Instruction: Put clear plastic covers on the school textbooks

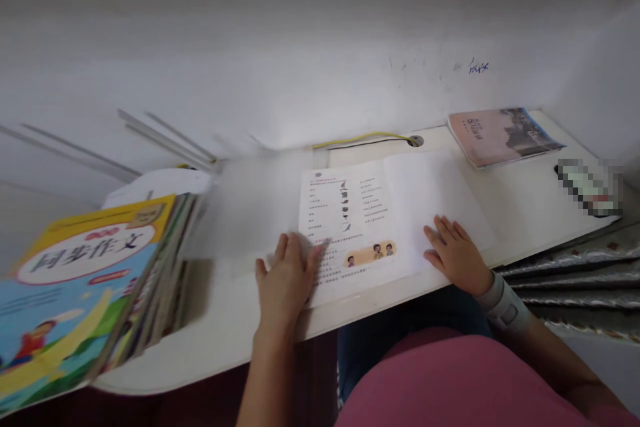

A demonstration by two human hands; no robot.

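Note:
An open book [325, 193] lies flat on a white desk, its left page printed with text, small pictures and a cartoon strip. The facing page [420, 180] looks blank white. My left hand [287, 273] rests at the lower left edge of the printed page, fingers spread and pointing away from me. On the blank page's lower part lies my right hand [457, 253], fingers apart, with a grey band [503, 300] around the wrist. Neither hand grips anything.
At the left stands a stack of books [90, 267] with a colourful cover on top. A pinkish booklet [500, 137] lies at the back right, near a phone-like object [587, 187] partly blurred out. A yellow cable [365, 138] enters a round desk hole [416, 141] by the wall.

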